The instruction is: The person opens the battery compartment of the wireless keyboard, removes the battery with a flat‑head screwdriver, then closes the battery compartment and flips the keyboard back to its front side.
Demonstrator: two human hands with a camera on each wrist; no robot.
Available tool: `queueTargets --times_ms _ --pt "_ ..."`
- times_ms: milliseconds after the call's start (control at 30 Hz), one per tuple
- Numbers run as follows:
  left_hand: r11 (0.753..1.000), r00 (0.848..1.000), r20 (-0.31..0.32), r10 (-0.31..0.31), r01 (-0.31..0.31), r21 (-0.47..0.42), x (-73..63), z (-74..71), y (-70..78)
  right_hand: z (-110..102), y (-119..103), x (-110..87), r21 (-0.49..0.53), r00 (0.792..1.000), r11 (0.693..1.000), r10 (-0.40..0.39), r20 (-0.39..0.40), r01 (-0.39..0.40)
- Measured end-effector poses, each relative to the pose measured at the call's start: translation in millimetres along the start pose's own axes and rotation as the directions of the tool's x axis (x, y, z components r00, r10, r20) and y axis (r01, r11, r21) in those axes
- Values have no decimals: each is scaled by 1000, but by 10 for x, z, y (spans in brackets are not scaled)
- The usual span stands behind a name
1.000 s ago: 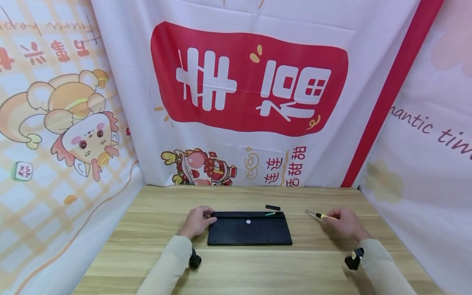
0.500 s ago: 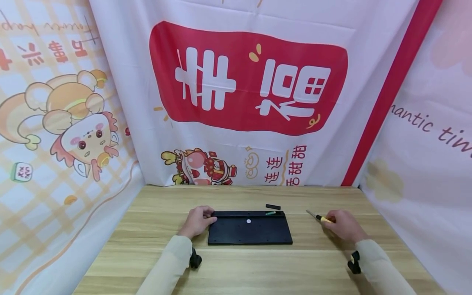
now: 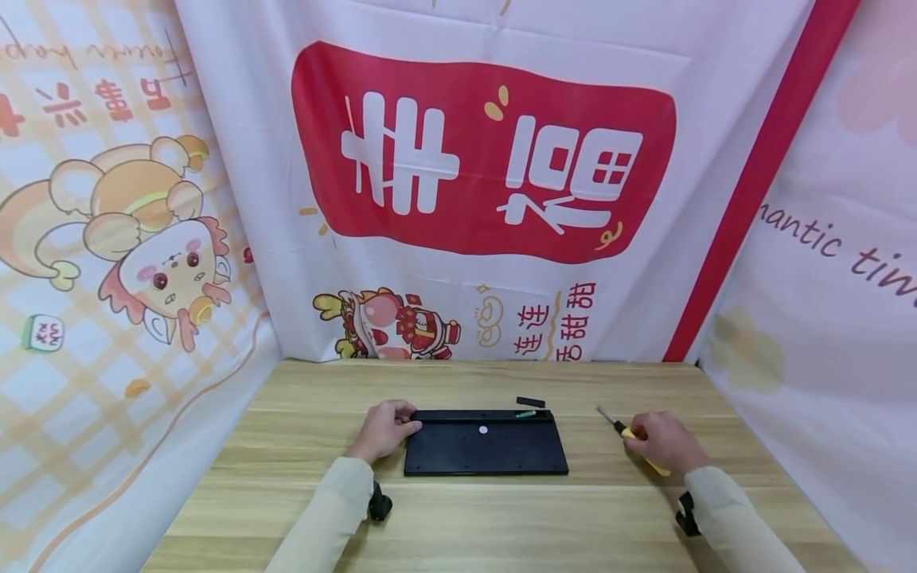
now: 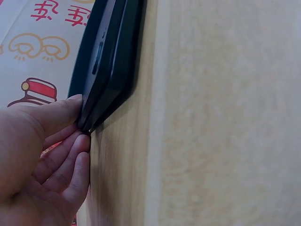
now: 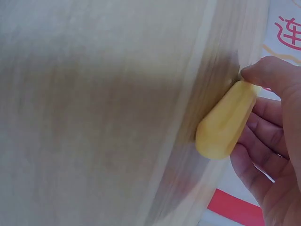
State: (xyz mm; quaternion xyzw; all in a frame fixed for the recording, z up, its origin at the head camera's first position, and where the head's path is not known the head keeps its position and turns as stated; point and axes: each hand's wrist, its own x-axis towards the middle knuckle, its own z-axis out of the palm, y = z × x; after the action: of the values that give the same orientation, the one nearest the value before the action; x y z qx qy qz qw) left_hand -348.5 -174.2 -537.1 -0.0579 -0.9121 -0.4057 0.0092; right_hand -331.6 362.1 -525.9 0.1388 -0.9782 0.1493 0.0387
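**Left grip (image 3: 383, 432) on the black device (image 3: 494, 455), right grip (image 3: 668, 442) on a screwdriver (image 3: 622, 430)**

The left grip pinches the far left corner of the black device, thumb on its upper face and the other fingers curled at the edge. From there the device lies flat on the wooden tabletop (image 3: 487, 529), stretching to the right and ending well short of the right grip. A white round spot (image 3: 483, 430) sits on it to the right of the left grip. Further right, toward the right grip, a green battery (image 3: 525, 414) shows in the raised bar along the far edge. A short black strip (image 3: 530, 402) lies just beyond that end, between the two grips and farther from the person than either.

The right grip holds the screwdriver by its yellow handle (image 5: 228, 120), thumb against the narrow part and fingers behind. The thin shank points away from the right grip, forward and to the left; the handle's rounded end sticks out below the hand, toward the person. Whether the tip touches the tabletop cannot be told. Behind each grip come a small black wrist unit and a pale sleeve. Beyond both grips hangs a white cloth (image 3: 716, 95) with a red panel (image 3: 480, 159).
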Motion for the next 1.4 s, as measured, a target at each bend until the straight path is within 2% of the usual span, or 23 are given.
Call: queueTargets --times_ms 133,267,400,567,733,867,1067,1300,1400 --pt "1000 1000 -2 0 0 1 3 -1 -20 -15 -6 36 -17 1000 1000 -22 3 22" --pt "1000 1000 -7 -4 4 7 8 3 -36 -129 -103 148 -21 1000 1000 -5 24 6" --pt "1000 1000 -11 -3 3 8 3 -14 -34 -279 -330 284 -23 998 1000 -2 57 3" --pt "1000 1000 -16 -15 15 6 0 -36 -7 -342 -633 469 -25 994 998 -53 97 56" --pt "1000 1000 -9 -20 20 2 -8 -36 4 -244 -903 652 11 975 978 -210 68 210" --pt "1000 1000 -8 -22 22 1 -13 -28 15 -116 -1123 748 20 956 958 -286 70 285" --pt "1000 1000 -5 -5 5 1 -3 -5 24 57 -1349 810 43 944 947 -321 76 319" --pt "1000 1000 0 -5 5 -9 -5 13 9 195 -1408 821 20 932 934 -358 56 357" --pt "1000 1000 -3 -6 6 -9 -7 9 -2 225 -1419 836 16 934 936 -352 68 351"
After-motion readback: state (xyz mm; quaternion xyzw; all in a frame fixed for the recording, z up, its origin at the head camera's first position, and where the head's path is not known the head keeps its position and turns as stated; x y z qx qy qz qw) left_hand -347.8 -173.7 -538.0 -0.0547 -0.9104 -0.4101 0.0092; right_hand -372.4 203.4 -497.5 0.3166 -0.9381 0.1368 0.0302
